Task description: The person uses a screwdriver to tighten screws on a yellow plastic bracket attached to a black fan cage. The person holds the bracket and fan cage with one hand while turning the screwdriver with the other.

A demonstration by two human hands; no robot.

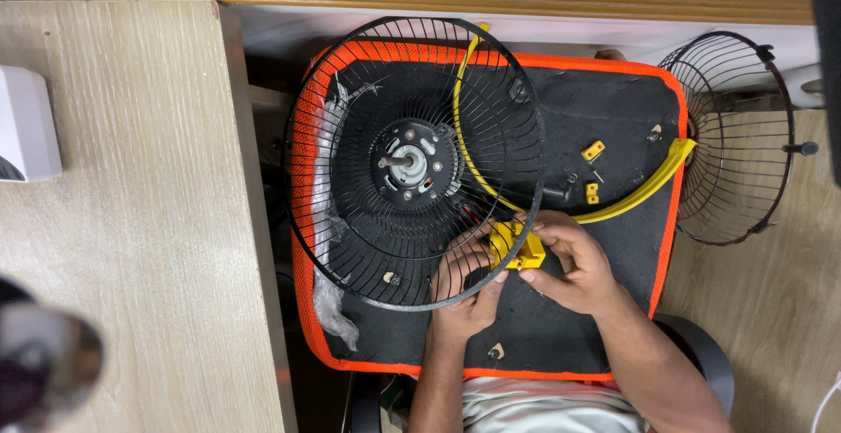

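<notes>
Both hands meet at centre frame, about 5 o'clock of the black wire fan guard (350, 223). Right hand (574, 262) pinches a small yellow plastic part (517, 247) between thumb and fingertips. Left hand (464, 297) lies partly behind the guard wires, fingers curled, seemingly gripping the same part. Motor hub (410, 166) sits mid-guard. Orange-edged black mat (631, 249) beneath. Second wire guard (740, 140) at 3 o'clock.

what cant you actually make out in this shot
Head view only:
- left hand: fingers partly screened by the wire fan guard.
- yellow part: shape hidden by the grip of both hands, right hand over it.
- blurred round object: out of focus, cut by frame edge.
</notes>
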